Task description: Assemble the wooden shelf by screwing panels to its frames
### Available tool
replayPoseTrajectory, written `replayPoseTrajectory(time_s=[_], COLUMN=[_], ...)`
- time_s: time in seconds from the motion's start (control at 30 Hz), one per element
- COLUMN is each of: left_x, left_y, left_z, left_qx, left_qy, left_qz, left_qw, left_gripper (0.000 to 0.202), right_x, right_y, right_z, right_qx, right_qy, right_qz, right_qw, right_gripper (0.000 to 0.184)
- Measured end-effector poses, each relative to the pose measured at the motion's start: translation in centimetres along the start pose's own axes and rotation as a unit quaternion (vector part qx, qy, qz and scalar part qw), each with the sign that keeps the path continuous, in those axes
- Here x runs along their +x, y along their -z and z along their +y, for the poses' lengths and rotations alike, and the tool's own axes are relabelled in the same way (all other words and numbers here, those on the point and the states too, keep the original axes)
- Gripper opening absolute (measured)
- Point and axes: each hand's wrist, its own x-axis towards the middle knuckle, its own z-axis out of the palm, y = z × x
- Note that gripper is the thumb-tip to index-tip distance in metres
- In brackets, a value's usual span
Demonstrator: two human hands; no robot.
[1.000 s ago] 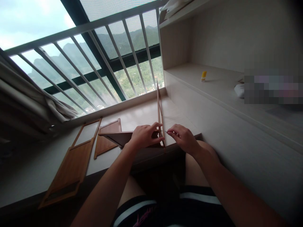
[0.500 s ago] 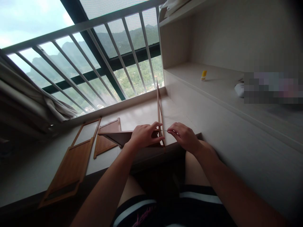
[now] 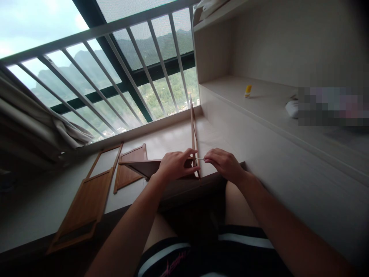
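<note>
My left hand [image 3: 175, 165] grips a wooden frame where a flat wooden panel [image 3: 141, 166] meets an upright frame piece [image 3: 193, 130]. Its thumb and fingers curl around the joint. Between the fingertips of my right hand [image 3: 221, 163] is a thin silvery metal rod [image 3: 200, 159], pinched from the right side. The rod's left end points at the upright piece, close to my left fingers; whether it sits in a hole there I cannot tell. The rest of the rod is hidden in my right fingers.
On the pale ledge to the left lie a large wooden frame with a panel [image 3: 92, 196] and a smaller wooden panel [image 3: 131, 169]. A railing [image 3: 115, 29] crosses the window beyond. A yellow-capped small bottle [image 3: 248, 91] stands on the shelf [image 3: 271, 104] at right.
More of the metal rod now shows between my hands. My right hand has shifted only slightly. My left hand and the wooden frame stay in place.
</note>
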Motion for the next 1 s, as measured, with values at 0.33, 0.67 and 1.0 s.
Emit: replayPoseTrajectory(time_s=[0.33, 0.67, 1.0], left_x=[0.1, 0.3, 0.5], left_y=[0.0, 0.1, 0.0], left_z=[0.0, 0.0, -0.2], left_qx=[0.004, 0.001, 0.002], left_qy=[0.001, 0.005, 0.008], left_qz=[0.002, -0.003, -0.013], left_qw=[1.0, 1.0, 1.0], left_gripper=[0.059, 0.058, 0.06], right_x=[0.4, 0.2, -0.2], right_y=[-0.2, -1.0, -1.9], right_z=[1.0, 1.1, 0.1], right_qx=[0.052, 0.174, 0.247], right_qy=[0.021, -0.055, -0.174], right_qz=[0.005, 0.015, 0.039], right_qw=[0.998, 0.983, 0.952], right_gripper=[0.021, 0.027, 0.032])
